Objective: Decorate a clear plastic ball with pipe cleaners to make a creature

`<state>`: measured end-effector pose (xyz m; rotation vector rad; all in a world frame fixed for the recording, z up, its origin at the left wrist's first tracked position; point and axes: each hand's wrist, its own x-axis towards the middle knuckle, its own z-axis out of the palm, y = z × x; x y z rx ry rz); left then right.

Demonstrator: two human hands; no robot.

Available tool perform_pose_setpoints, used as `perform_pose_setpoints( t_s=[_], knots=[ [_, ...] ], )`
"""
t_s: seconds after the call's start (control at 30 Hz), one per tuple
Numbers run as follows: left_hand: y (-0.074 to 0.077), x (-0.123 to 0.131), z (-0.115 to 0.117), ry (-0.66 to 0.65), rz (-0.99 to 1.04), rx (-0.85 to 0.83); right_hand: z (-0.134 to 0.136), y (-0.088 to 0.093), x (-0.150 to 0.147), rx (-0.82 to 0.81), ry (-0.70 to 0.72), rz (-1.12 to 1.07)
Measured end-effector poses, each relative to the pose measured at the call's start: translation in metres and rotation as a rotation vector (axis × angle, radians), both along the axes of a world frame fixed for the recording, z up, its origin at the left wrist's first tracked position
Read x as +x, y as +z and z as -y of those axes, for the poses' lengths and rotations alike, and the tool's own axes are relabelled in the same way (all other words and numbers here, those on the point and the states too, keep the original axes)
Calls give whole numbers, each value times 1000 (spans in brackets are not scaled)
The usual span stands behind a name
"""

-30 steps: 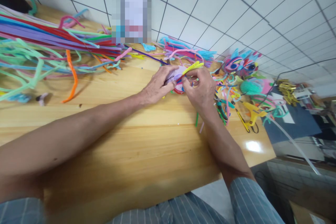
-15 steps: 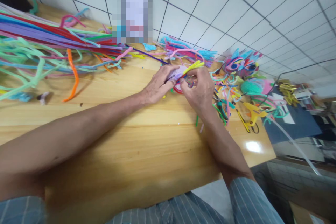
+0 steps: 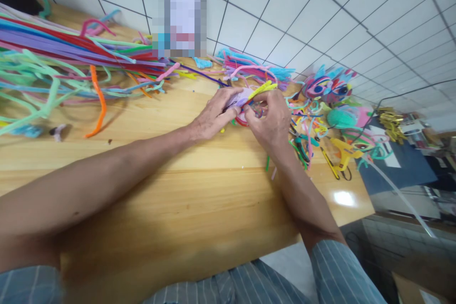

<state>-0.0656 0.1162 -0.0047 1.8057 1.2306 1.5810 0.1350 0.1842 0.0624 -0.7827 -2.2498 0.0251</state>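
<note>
Both my hands meet over a small pipe-cleaner piece on the wooden table. The piece is lilac with red loops beneath and a yellow stem sticking out to the right. My left hand pinches the lilac part from the left, fingers closed. My right hand curls round the piece from the right, thumb and fingers pressed on it. Much of the piece is hidden under my fingers.
A long spread of coloured pipe cleaners covers the table's far left. A finished colourful figure, a teal ball and yellow-handled scissors lie to the right among scraps. A tiled wall runs behind; the table's edge is near my lap.
My right hand's fingers have curled further over the piece and shifted slightly; the left hand and the piece stay in place.
</note>
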Motion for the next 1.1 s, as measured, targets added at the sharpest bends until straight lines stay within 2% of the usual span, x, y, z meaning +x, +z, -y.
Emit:
perform_pose_setpoints(
  t_s=[0.4,0.7,1.1],
  knots=[
    [-3,0,-3,-5,-9,12,0,7,1,-44,24,-40],
    [0,-2,-1,-8,-47,4,-4,2,0,-50,17,-32],
    [-1,0,-4,-36,91,-57,0,12,3,-49,16,-5]
  ],
)
